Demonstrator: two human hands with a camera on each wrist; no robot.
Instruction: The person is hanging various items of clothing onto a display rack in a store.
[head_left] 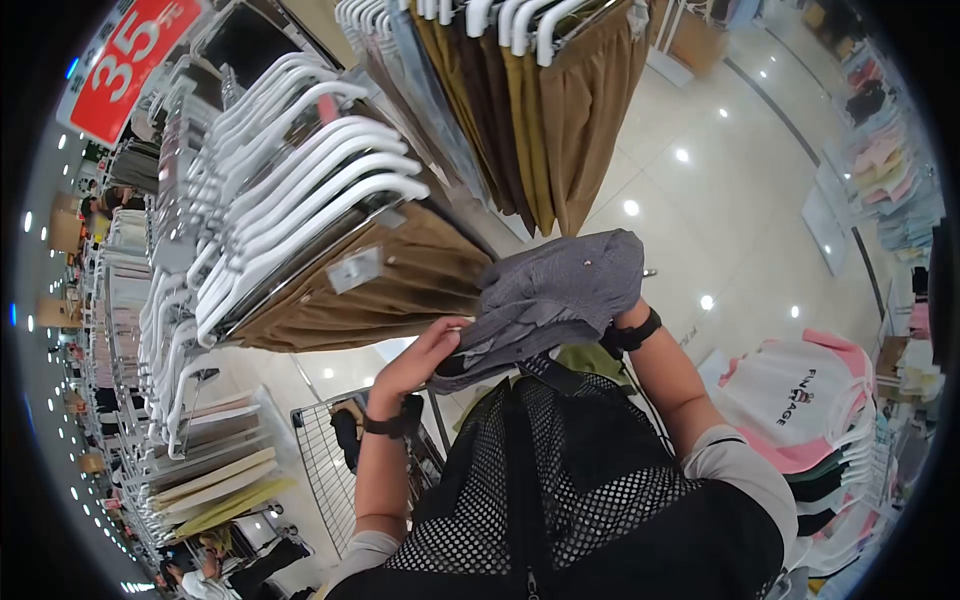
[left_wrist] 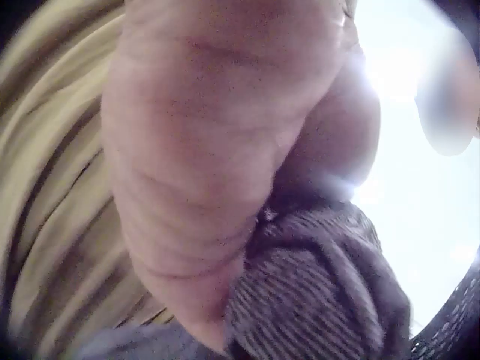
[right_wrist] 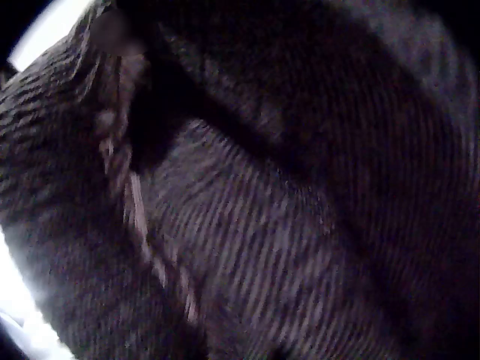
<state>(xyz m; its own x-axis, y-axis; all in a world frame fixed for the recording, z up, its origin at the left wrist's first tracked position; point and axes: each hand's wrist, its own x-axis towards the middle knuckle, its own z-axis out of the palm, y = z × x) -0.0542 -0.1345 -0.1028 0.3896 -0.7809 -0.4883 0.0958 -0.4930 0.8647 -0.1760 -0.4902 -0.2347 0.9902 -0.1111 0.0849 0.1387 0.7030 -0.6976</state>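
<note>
While the grey striped garment point(head_left: 560, 295) is bunched, support both sides

It's up at the chest, near the hanging brown garments point(head_left: 390, 270). The left hand point(head_left: 415, 360) pinches one edge; I can't tell the right hand point(head_left: 632, 316)'s grip. Smoothing folds gently seems wise.

left hand point(head_left: 418, 360) pinching | right hand point(head_left: 632, 316) mostly hidden | both forearms point(head_left: 382, 470) extended forward

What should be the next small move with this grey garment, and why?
Probably the left hand should draw its edge of the grey garment gently away from the right hand, to open the folds. The cloth looks bunched, the left hand grips an edge, and the right hand is mostly hidden by the cloth.
</note>
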